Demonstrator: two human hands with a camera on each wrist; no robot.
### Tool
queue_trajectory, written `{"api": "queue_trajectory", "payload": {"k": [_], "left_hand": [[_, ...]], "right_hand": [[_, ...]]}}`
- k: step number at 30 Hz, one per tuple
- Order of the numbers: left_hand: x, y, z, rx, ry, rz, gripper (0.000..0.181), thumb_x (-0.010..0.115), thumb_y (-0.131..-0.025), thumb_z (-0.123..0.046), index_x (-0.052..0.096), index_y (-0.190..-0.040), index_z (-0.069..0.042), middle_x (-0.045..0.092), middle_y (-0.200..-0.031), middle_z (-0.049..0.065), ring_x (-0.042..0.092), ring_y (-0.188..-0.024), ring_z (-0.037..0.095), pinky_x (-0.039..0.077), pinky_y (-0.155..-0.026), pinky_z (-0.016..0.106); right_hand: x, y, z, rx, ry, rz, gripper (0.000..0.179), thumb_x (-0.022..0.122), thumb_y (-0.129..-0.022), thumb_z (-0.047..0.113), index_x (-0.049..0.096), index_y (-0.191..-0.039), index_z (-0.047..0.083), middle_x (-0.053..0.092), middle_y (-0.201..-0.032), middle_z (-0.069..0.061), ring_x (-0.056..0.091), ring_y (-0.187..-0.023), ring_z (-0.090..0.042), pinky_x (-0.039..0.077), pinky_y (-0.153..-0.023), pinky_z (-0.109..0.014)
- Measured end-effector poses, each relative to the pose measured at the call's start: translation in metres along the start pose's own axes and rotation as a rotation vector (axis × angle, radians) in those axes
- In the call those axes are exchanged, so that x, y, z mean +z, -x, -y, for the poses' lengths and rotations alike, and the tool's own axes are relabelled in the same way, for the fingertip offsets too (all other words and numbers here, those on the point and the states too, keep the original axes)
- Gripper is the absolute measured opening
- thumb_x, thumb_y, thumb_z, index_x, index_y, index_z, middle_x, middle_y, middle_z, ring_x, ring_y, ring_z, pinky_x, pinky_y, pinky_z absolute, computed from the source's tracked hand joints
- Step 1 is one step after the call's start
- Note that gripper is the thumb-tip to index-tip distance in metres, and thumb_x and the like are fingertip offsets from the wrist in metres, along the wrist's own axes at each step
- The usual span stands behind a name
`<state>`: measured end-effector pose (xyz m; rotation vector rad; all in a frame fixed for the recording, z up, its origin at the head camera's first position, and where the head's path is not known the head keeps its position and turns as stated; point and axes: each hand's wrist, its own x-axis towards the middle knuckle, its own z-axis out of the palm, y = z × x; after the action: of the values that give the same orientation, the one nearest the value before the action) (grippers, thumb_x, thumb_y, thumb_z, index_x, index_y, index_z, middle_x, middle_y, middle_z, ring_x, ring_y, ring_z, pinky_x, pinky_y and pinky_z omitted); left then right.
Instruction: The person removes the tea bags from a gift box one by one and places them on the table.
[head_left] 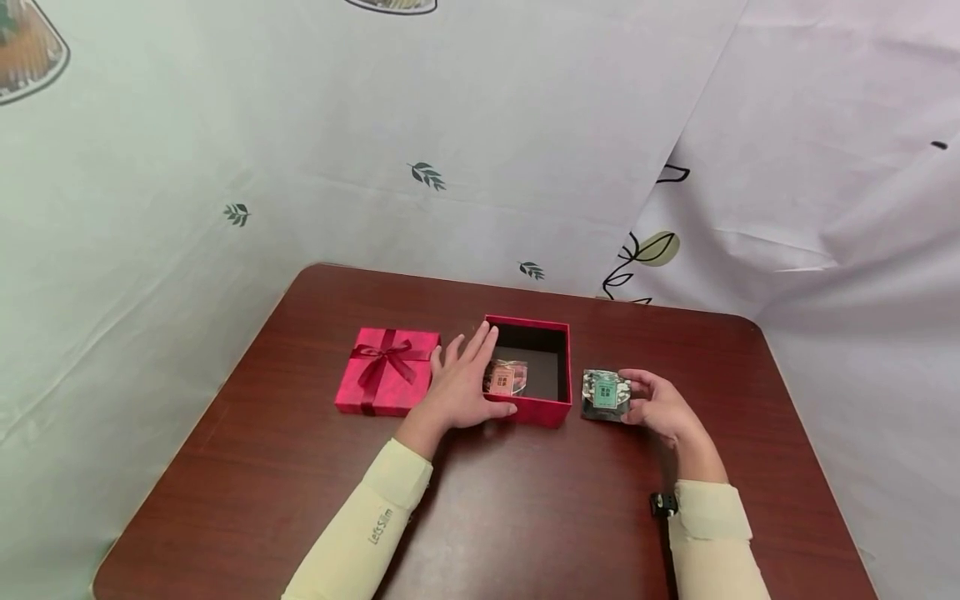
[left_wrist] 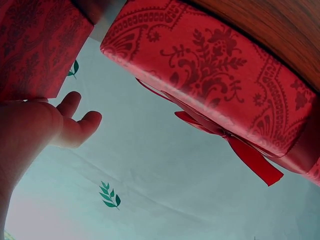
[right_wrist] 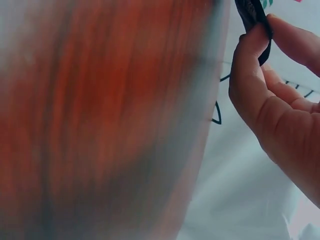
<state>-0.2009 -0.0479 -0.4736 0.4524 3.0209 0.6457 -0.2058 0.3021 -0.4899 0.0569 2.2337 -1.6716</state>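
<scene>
A green-labelled tea packet [head_left: 606, 392], dark at its lower end, is pinched at its right edge between the thumb and fingers of my right hand [head_left: 666, 414]. In the right wrist view, the packet [right_wrist: 254, 17] appears edge-on in that pinch. Left of it stands an uncovered red gift box [head_left: 538, 411] with a dark interior. An orange-labelled packet [head_left: 510, 377] lies in the box's left front part. My left hand [head_left: 459, 392] rests on the box's left side, fingers extended along the rim and thumb at the front wall.
The red patterned lid [head_left: 405, 397] with a dark red ribbon bow [head_left: 386, 360] sits left of the box, close to my left hand. Everything stands on a brown wooden table [head_left: 540, 517]. White cloth [head_left: 480, 125] with leaf prints hangs behind the table's far edge.
</scene>
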Motion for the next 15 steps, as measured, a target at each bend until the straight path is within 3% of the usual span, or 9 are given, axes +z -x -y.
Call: {"api": "queue_trajectory", "payload": {"k": [7,15], "left_hand": [[0.001,0.0003,0.0002,-0.005,-0.007,-0.008,0.129,0.083,-0.065,-0.062,0.008,-0.163,-0.025,0.003,-0.167,-0.006,0.015,-0.145,0.036,0.005,-0.11,0.067],[0.001,0.0,-0.001,0.0,-0.006,-0.017,0.128,0.083,-0.065,-0.062,0.009,-0.163,-0.025,0.003,-0.167,-0.006,0.016,-0.145,0.036,0.004,-0.111,0.067]], "right_hand": [[0.002,-0.0033,-0.0002,0.028,0.235,-0.033,0.068,0.057,-0.079,-0.021,0.045,-0.143,-0.002,0.047,-0.124,-0.026,0.058,-0.088,-0.03,0.055,-0.068,-0.036],[0.0055,-0.0041,0.0029,0.027,0.339,-0.054,0.066,0.052,-0.078,-0.02,0.046,-0.142,-0.002,0.052,-0.121,-0.027,0.056,-0.089,-0.032,0.05,-0.065,-0.035]]}}
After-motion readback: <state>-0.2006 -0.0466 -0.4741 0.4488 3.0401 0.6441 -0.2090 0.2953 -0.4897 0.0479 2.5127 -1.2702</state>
